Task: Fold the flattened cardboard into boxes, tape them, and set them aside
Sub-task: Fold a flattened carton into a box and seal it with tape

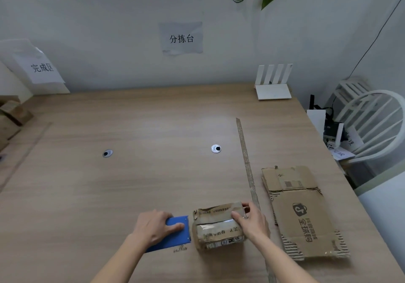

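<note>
A small worn cardboard box (215,228), folded up and crossed by clear tape, stands near the front of the wooden table (131,173). My right hand (252,221) rests on its right end, fingers curled over the top edge. My left hand (153,225) lies on a blue tape dispenser (175,232) just left of the box, fingers curled around its body. Flattened cardboard (302,212) with a printed logo lies in a small stack to the right.
A long thin strip (247,169) runs front to back between the box and the flat stack. Two cable grommets (215,148) sit mid-table. A white router (274,90) stands at the back right. Folded boxes (11,116) are at the far left; a white chair (372,129) is beyond the right edge.
</note>
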### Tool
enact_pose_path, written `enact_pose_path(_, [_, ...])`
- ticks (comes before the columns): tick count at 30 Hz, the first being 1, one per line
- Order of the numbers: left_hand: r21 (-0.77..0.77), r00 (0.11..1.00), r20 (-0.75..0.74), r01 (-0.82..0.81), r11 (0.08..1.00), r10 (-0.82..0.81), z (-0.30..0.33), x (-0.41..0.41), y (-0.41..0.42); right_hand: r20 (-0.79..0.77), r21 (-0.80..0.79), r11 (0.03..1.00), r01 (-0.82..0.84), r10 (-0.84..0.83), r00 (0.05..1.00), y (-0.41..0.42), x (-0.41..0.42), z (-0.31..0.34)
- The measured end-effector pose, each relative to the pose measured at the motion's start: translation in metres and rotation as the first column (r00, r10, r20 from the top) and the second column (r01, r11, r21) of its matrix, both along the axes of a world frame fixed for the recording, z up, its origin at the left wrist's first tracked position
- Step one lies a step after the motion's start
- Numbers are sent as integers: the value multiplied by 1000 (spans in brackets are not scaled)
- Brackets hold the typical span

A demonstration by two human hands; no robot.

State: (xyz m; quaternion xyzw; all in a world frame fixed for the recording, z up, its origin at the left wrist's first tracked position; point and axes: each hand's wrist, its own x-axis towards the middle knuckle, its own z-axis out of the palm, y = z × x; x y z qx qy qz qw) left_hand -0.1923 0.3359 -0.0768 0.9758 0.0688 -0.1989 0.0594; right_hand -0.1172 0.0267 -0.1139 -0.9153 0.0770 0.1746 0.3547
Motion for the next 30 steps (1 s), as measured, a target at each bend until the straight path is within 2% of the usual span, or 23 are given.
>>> enact_pose_path(8, [61, 997, 56, -49, 997, 45, -23, 7, -30, 37, 61, 998, 35, -37, 999, 5, -7, -6])
enact_pose_path(12, [173, 999, 42, 4, 985, -11, -30, 13, -30, 27, 68, 997, 31, -33, 999, 2, -11, -8])
enact_pose_path(17, [52, 988, 45, -149, 987, 147, -53, -5, -21, 21, 39, 999, 30, -31, 999, -2, -9, -3])
enact_pose_path(20, [-16, 985, 28, -172, 985, 173, -71, -23, -11, 57, 0, 999, -32, 32, 998, 3, -1, 3])
enact_pose_path(22, [24, 988, 1, -153, 988, 153, -83, -31, -7, 106, -15, 995, -96, 97, 990, 8, 10, 6])
enact_pose_path(26, [32, 981, -77, -178, 984, 180, -100, -41, -6, 149, -30, 928, -371, 371, 917, 19, 30, 9])
enact_pose_path(28, [13, 980, -76, -183, 983, 183, -104, -44, -7, 204, -148, 880, -451, 474, 857, 26, 30, 12])
enact_pose_path(30, [5, 981, -89, -173, 985, 173, -105, -46, -7, 284, -311, 839, -447, 531, 799, 32, 14, 12])
